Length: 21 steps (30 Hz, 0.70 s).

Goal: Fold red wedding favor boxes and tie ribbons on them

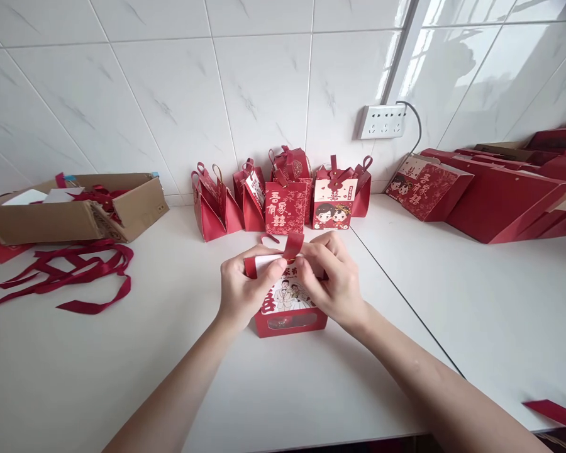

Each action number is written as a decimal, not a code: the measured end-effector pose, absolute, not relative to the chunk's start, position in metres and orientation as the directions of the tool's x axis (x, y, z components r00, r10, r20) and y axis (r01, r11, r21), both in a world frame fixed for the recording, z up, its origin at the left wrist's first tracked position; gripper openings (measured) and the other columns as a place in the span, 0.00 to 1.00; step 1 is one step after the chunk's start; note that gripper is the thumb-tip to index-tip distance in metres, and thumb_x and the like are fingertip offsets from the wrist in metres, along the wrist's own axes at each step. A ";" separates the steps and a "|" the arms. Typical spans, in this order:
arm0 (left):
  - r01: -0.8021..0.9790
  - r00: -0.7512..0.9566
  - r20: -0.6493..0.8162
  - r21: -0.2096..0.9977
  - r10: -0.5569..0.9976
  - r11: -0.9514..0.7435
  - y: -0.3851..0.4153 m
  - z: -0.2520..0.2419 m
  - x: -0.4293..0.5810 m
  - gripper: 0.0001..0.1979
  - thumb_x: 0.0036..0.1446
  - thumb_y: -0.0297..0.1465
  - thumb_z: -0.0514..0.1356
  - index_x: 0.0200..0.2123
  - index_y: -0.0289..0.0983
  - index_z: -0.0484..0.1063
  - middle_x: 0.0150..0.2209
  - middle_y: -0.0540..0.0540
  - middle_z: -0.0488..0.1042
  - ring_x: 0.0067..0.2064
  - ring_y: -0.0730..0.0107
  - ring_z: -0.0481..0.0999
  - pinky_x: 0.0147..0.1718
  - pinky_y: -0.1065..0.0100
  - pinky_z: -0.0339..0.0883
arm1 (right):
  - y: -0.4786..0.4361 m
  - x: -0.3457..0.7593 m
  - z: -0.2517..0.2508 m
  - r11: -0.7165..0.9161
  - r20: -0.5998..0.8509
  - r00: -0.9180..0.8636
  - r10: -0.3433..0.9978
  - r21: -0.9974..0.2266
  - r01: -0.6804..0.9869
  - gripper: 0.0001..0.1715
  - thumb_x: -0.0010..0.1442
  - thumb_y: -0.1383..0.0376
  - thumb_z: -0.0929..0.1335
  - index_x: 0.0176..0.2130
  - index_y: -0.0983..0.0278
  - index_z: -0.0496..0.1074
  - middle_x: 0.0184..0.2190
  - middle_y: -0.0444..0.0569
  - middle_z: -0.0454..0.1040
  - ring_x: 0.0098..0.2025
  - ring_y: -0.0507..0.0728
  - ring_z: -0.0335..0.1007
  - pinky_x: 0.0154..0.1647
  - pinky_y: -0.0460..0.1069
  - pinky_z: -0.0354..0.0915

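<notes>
A small red gift box [290, 322] stands on the table in front of me, with a drawing of a couple on its front and a clear window low down. My left hand [248, 280] is closed on the left side of its folded top, thumb in front. On the right side of the top, my right hand [334, 274] is closed too, thumb and forefinger near the middle. Between the two thumbs a dark red ribbon [294, 244] sticks up in a bent loop. The fingers behind the box are hidden, and whether they also pinch the ribbon is unclear.
Several ribbon-tied red gift boxes [285, 204] line the tiled wall. At left are loose ribbons [94, 277] and an open cardboard box [42, 220]. Larger red boxes [509, 201] lie at right below a power strip [382, 122]. A ribbon piece [554, 412] lies near the front edge.
</notes>
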<state>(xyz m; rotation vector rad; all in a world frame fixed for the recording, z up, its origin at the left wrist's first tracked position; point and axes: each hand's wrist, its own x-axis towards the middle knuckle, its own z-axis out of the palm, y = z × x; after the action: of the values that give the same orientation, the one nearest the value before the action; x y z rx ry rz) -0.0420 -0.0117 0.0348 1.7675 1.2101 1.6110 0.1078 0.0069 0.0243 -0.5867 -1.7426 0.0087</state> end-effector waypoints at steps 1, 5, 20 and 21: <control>0.303 -0.069 0.549 0.807 0.833 -0.507 -0.012 0.036 -0.042 0.08 0.50 0.34 0.62 0.26 0.36 0.76 0.19 0.53 0.70 0.22 0.75 0.66 0.21 0.74 0.61 | 0.007 0.108 0.024 0.869 0.910 -0.136 0.391 -0.317 0.379 0.07 0.61 0.71 0.63 0.38 0.61 0.68 0.28 0.44 0.61 0.29 0.52 0.61 0.26 0.49 0.62; 0.285 -0.056 0.529 0.821 0.846 -0.495 -0.012 0.037 -0.043 0.08 0.51 0.34 0.62 0.26 0.36 0.76 0.20 0.52 0.70 0.22 0.75 0.65 0.21 0.74 0.61 | 0.007 0.106 0.024 0.860 0.900 -0.131 0.415 -0.341 0.379 0.07 0.62 0.71 0.63 0.38 0.61 0.68 0.29 0.45 0.61 0.29 0.52 0.61 0.27 0.49 0.62; 0.219 -0.055 0.513 0.843 0.857 -0.491 -0.010 0.032 -0.044 0.08 0.51 0.35 0.63 0.27 0.36 0.75 0.19 0.53 0.68 0.21 0.77 0.64 0.20 0.75 0.60 | 0.007 0.107 0.023 0.872 0.903 -0.137 0.407 -0.340 0.352 0.07 0.62 0.71 0.63 0.39 0.62 0.69 0.29 0.45 0.61 0.31 0.53 0.61 0.29 0.49 0.63; 0.217 -0.051 0.515 0.842 0.856 -0.494 -0.010 0.032 -0.044 0.08 0.51 0.35 0.63 0.26 0.36 0.75 0.19 0.54 0.68 0.21 0.78 0.63 0.20 0.75 0.59 | 0.007 0.107 0.023 0.873 0.904 -0.136 0.404 -0.338 0.352 0.07 0.62 0.71 0.63 0.39 0.62 0.69 0.29 0.45 0.61 0.31 0.53 0.61 0.29 0.49 0.62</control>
<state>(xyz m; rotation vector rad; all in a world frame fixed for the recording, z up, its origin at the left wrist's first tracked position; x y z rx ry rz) -0.0440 -0.0099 0.0321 1.7046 1.1404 1.5840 0.1066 0.0068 0.0229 -0.5798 -1.7415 0.0503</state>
